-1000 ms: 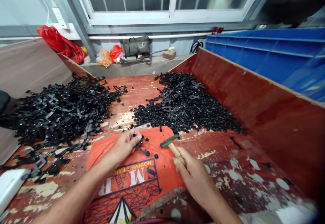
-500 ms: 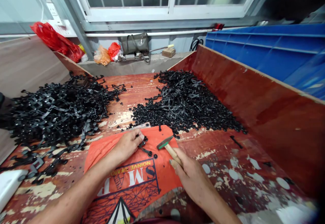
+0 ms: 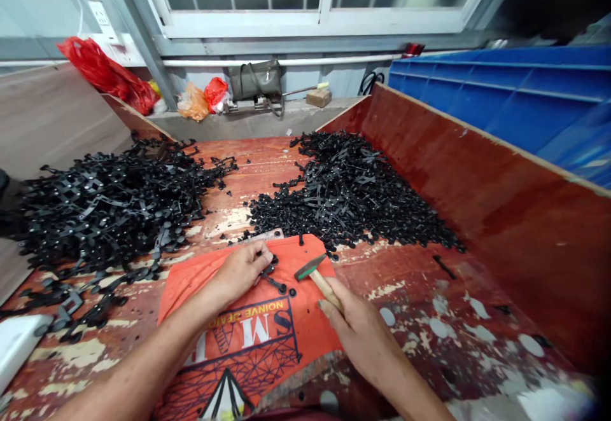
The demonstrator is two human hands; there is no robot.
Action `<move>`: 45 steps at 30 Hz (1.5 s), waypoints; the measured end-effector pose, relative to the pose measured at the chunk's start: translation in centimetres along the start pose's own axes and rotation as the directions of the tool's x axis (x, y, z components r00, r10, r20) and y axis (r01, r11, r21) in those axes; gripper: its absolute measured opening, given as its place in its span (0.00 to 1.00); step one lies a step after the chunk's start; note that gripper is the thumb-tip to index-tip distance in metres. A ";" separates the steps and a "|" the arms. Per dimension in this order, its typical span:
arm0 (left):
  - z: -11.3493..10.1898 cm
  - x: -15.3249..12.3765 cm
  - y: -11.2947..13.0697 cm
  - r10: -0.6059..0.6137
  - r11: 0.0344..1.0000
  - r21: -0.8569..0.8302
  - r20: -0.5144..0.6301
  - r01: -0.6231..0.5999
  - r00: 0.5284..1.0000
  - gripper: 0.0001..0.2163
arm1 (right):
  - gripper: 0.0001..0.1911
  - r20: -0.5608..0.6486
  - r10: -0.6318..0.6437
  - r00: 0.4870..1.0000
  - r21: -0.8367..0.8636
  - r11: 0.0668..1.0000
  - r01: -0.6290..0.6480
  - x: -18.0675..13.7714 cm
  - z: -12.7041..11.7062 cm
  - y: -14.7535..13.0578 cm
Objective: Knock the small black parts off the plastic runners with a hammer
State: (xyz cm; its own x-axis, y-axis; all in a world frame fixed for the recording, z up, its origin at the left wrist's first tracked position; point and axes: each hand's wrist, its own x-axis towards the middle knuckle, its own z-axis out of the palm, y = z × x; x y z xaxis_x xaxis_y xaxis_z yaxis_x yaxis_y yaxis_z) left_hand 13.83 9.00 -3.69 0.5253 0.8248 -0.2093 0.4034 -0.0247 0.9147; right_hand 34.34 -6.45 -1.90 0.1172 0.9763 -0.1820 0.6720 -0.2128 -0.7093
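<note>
My right hand (image 3: 351,310) is closed round the wooden handle of a hammer (image 3: 326,289), whose dark head with a green band is raised over the orange printed cloth (image 3: 224,338). Over the upper part of that cloth, my left hand (image 3: 243,270) pinches a small black linkage part (image 3: 273,282); its fingers partly cover it. One arm of the part sticks out toward the hammer, with round ends. A loose small black round piece (image 3: 293,292) lies just beside it. Part of a flat metal plate (image 3: 267,235) shows at the cloth's far edge.
Heaps of black linkage parts (image 3: 109,201) lie at left and small black pieces (image 3: 353,192) at right on the worn red table. A red board (image 3: 477,173) walls the right side, a blue crate (image 3: 515,100) behind it. A white object (image 3: 21,345) sits at near left.
Almost nothing differs. The view has shifted very slightly, while both hands, the hammer and the black part keep their places.
</note>
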 end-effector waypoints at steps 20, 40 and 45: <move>-0.4 -0.2 0.9 0.035 0.999 0.031 0.043 -0.036 0.998 0.11 | 0.23 0.016 -0.056 0.998 -0.090 0.994 0.057 0.9 -0.4 -0.9; 0.1 -0.5 0.1 0.019 0.997 -0.072 -0.013 -0.020 1.000 0.10 | 0.22 -0.073 -0.151 0.986 -0.192 0.972 0.135 2.9 -1.3 -2.0; 0.0 -0.7 0.3 0.012 0.999 -0.048 -0.012 -0.012 1.000 0.10 | 0.22 -0.071 -0.182 0.981 -0.187 0.968 0.166 3.2 -1.3 -2.5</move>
State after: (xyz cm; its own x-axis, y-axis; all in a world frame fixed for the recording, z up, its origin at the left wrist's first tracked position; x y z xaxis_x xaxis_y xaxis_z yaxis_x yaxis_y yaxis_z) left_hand 13.63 8.44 -3.30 0.5211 0.8310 -0.1944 0.3602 -0.0076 0.9328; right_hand 33.94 -2.73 0.20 0.0443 0.9990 -0.0013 0.8067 -0.0365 -0.5899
